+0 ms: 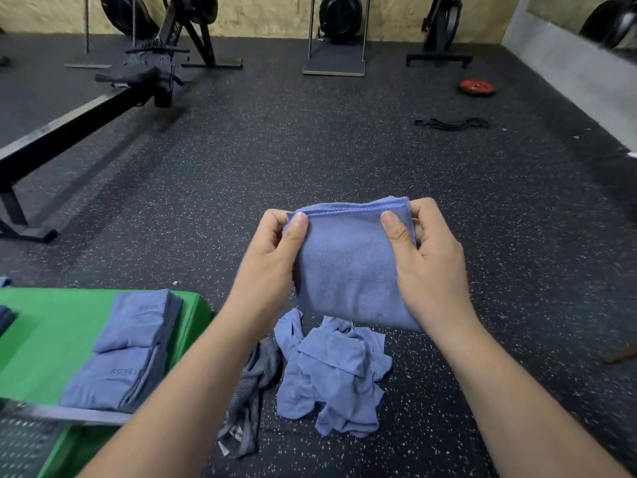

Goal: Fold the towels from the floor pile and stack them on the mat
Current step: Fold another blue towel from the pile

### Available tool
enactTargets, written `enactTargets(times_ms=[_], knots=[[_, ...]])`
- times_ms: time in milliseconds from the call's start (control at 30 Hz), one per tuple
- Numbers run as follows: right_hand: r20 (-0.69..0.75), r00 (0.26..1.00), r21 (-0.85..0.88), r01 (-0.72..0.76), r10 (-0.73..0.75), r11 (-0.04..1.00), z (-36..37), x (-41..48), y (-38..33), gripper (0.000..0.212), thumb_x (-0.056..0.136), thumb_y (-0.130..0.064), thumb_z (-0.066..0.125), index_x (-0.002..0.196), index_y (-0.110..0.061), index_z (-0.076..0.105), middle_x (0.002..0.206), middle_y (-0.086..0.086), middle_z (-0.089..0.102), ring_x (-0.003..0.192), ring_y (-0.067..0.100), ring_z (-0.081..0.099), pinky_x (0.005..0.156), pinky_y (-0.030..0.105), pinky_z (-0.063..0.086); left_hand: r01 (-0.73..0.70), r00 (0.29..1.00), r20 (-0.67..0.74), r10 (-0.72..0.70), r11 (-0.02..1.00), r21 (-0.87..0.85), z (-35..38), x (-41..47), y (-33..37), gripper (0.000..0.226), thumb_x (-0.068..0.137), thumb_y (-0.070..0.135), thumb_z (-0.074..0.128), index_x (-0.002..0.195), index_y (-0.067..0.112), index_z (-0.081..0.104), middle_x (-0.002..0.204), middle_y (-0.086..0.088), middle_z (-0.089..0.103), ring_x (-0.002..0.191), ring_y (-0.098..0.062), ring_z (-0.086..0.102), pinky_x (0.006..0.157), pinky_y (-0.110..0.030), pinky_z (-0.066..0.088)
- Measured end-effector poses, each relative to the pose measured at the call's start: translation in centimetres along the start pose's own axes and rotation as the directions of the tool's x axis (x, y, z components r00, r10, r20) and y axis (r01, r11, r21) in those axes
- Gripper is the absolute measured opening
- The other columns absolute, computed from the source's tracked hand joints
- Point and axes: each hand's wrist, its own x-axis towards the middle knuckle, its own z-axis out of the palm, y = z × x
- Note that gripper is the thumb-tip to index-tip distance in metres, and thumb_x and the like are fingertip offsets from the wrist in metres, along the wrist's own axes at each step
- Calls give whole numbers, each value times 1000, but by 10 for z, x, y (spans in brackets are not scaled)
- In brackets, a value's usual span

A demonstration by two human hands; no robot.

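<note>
Blue folded towel hangs in the air above the floor pile, the left hand and right hand each pinching a top corner, thumbs in front. Folded towels (printed lettering visible) lie stacked on the green mat to the left.

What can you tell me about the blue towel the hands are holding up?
The folded towel is a soft-looking, blue-purple cloth, plain on the side that shows. It is folded into a small thick rectangle; several stitched layer edges line up along its top. It hangs upright in the air, above the crumpled floor pile. The left hand pinches its top left corner and the right hand pinches its top right corner, thumbs on the near face.
</note>
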Motion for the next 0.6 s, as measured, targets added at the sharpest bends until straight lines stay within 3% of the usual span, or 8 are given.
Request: enactTargets(times_ms=[67, 100, 167, 233, 333, 467, 600], knots=[[-23, 1000, 2, -14, 14, 1000, 1, 0, 1, 24, 110, -41, 60, 97, -21, 55, 68, -10, 53, 61, 5, 45, 59, 22, 37, 32, 999, -6, -32, 999, -9, 8, -4, -5, 22, 106, 49, 63, 105, 27, 59, 91, 11, 64, 82, -7, 58, 76, -34, 48], [-31, 999, 8, -18, 19, 1000, 1, 0, 2, 24, 110, -41, 60, 96, -21, 55, 69, -10, 54, 62, 5, 46, 59, 22, 38, 81, 996, 41, -80, 996, -31, 9, -4, -8, 27, 102, 50, 68, 115, 28, 61, 102, 13, 73, 93, -7, 68, 84, -36, 56], [-42, 999, 33, -34, 35, 999, 0, 3, 3, 24, 110, -42, 60, 96, -23, 56, 73, -10, 57, 66, 6, 50, 63, 26, 40, 224, 967, 138, -214, 973, -60, 8, -4, -10, 51, 92, 43, 83, 132, 20, 62, 123, 3, 79, 114, -18, 76, 98, -44, 61], [-47, 998, 51, -50, 52, 997, -3, 6, 5, 24, 109, -44, 60, 97, -24, 56, 75, -9, 58, 68, 8, 51, 66, 31, 41, 305, 935, 209, -286, 950, -63, 4, 0, -8, 51, 88, 29, 88, 131, 9, 68, 125, -8, 79, 119, -26, 75, 103, -43, 60], [-35, 997, 71, -67, 70, 995, -5, 7, 7, 23, 109, -45, 60, 97, -25, 57, 76, -8, 60, 69, 9, 52, 69, 39, 45, 370, 898, 282, -337, 926, -70, -5, 2, -8, 40, 86, 29, 84, 116, 3, 79, 121, -14, 80, 117, -28, 75, 102, -35, 59], [-25, 996, 52, -88, 89, 995, -4, 7, 12, 26, 109, -49, 58, 98, -25, 57, 72, -7, 53, 65, 10, 46, 64, 39, 40, 232, 950, 230, -212, 971, -63, -3, 0, -9, 35, 99, 39, 73, 123, 13, 76, 127, -10, 78, 124, -31, 72, 106, -47, 52], [-65, 991, 38, -118, 121, 992, 0, 7, 15, 30, 110, -49, 57, 95, -22, 54, 67, -12, 47, 61, 8, 40, 61, 36, 36, 37, 990, 130, -47, 997, 74, 6, -5, -5, 25, 105, 41, 66, 125, 27, 72, 122, 3, 79, 115, -19, 74, 100, -47, 57]])
